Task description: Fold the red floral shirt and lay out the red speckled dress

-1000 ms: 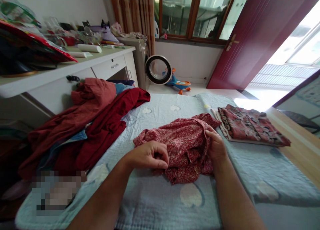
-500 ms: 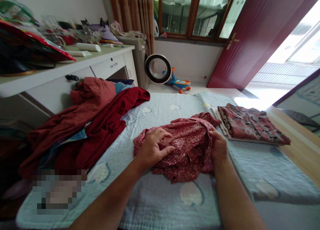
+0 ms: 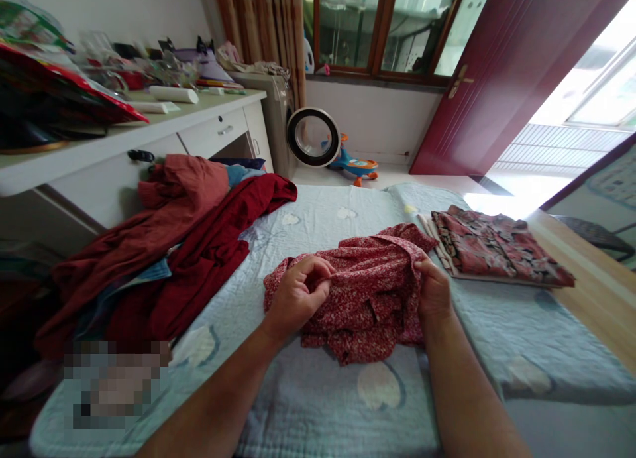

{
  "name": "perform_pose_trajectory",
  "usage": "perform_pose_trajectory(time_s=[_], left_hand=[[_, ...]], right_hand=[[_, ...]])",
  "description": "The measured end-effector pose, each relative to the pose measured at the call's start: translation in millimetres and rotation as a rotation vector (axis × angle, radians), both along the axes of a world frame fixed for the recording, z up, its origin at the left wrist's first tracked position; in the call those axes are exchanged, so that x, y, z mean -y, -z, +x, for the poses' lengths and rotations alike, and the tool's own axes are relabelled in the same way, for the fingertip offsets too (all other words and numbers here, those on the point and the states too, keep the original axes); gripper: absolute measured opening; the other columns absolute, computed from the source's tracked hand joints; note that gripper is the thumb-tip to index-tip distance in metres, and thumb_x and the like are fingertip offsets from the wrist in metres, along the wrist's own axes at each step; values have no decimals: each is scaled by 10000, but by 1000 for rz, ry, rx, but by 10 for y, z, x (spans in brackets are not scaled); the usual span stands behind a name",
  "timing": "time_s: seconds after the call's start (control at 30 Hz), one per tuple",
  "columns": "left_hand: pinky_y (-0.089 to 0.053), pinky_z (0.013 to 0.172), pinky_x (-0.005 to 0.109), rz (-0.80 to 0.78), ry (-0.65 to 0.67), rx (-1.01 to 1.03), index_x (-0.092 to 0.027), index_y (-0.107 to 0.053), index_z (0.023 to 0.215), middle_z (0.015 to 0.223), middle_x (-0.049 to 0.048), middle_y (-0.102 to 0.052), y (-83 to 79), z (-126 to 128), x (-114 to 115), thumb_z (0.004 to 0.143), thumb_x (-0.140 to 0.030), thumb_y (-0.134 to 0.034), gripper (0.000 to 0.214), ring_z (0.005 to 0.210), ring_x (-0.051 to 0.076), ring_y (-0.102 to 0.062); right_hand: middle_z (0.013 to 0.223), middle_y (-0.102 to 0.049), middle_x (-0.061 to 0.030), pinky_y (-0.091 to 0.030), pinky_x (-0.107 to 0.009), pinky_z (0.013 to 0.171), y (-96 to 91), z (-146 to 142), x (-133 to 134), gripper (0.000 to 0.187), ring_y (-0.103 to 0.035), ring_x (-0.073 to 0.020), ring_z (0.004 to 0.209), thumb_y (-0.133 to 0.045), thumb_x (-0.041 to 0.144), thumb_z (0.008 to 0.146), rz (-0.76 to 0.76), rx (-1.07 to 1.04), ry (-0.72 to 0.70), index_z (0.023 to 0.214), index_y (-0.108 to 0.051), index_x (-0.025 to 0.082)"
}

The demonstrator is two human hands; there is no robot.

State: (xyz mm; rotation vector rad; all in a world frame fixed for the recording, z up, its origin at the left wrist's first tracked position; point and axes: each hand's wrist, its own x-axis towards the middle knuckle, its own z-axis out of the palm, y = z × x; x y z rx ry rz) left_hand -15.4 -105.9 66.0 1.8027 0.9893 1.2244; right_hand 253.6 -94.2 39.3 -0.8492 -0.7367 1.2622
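Observation:
A crumpled red-and-white patterned garment (image 3: 368, 292) lies on the light blue quilted bed cover (image 3: 322, 405). My left hand (image 3: 301, 295) is over its left part, thumb and index finger pinching a fold of the cloth. At the garment's right side, my right hand (image 3: 434, 289) grips its edge between thumb and fingers. The garment's exact kind is hard to make out in its bunched state. Just right of my right hand rests a folded stack of patterned clothes (image 3: 501, 246).
Loose dark red clothes (image 3: 213, 259) and a rust-coloured garment (image 3: 183, 186) are heaped at the bed's left. Behind them stands a cluttered white desk (image 3: 213, 123). A washing machine's round door (image 3: 314, 137) hangs open beyond the bed, near a blue-and-orange ride-on toy (image 3: 355, 164).
My left thumb and index finger, apart before, have closed together on a fold, which is now drawn slightly taut. My right hand keeps its hold in nearly the same place.

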Motion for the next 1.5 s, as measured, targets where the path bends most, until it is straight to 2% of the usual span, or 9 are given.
perform_pose_trajectory(time_s=[0.2, 0.37, 0.53, 0.7, 0.87, 1.0, 1.1, 1.33, 1.5], left_hand=[[-478, 825, 281, -31, -123, -32, -201, -566, 869, 904, 22, -644, 66, 9, 17, 829, -141, -493, 102, 887, 160, -611], [-470, 824, 300, 6, -180, -233, -218, -621, 1063, 959, 17, -676, 12, 13, 21, 890, -302, -551, 205, 879, 173, -620], [-456, 771, 300, 81, -147, -406, -206, -677, 778, 811, 15, -678, 10, 26, -2, 902, -370, -576, 229, 798, 172, -611], [-461, 752, 276, 179, -135, -316, -199, -669, 807, 799, 11, -650, 11, 25, 14, 903, -296, -594, 156, 782, 152, -598], [-473, 826, 279, 324, -211, -267, -203, -681, 862, 911, 32, -643, -91, 36, 63, 906, -273, -601, 115, 905, 164, -613], [-473, 797, 268, 411, -154, -326, -192, -658, 885, 879, 24, -674, -190, 41, 83, 926, -248, -573, 109, 859, 156, -634], [-472, 757, 270, 435, -114, -403, -189, -654, 908, 847, 22, -696, -258, 53, 96, 931, -247, -564, 110, 799, 157, -645], [-473, 726, 256, 136, 113, -413, -220, -676, 939, 897, 5, -713, -402, 196, 335, 851, -166, -643, 108, 822, 156, -654], [-479, 744, 266, 101, 71, -307, -205, -666, 919, 889, 22, -686, -333, 335, 511, 864, -155, -615, 90, 829, 156, -637]], right_hand=[[789, -712, 17, -557, -424, 819, -28, -44, 7, 222, -685, -260, 898, -595, 192, 607, 2, -2, 18, 810, -654, 259], [745, -692, 37, -563, -361, 776, -42, -69, 13, 264, -682, -222, 824, -628, 146, 586, 8, -42, 10, 825, -664, 253], [801, -702, 44, -544, -287, 682, -66, -95, 21, 267, -648, -157, 697, -690, 159, 614, 6, -33, 40, 860, -664, 261], [1024, -709, 43, -517, -263, 719, -102, -82, 44, 489, -647, -134, 783, -733, 216, 683, 56, 46, 20, 1145, -633, 340], [1028, -698, 12, -479, -258, 708, -37, -40, 17, 412, -612, -143, 790, -729, 287, 704, -7, 335, -23, 1114, -687, 276], [944, -635, -16, -456, -268, 729, 32, -15, -50, 193, -572, -161, 833, -694, 329, 738, 90, 679, 136, 901, -733, 233], [1069, -597, -58, -457, -298, 829, 53, -4, -80, 151, -559, -208, 1020, -677, 338, 751, 192, 838, 263, 829, -728, 219], [866, -669, -55, -475, -326, 706, 30, 23, -70, 288, -592, -198, 752, -600, 422, 795, 34, 959, 272, 947, -666, 187], [1004, -633, -105, -468, -376, 821, -230, 57, 41, 319, -591, -229, 845, -606, 397, 745, 78, 1309, 333, 974, -647, 179]])
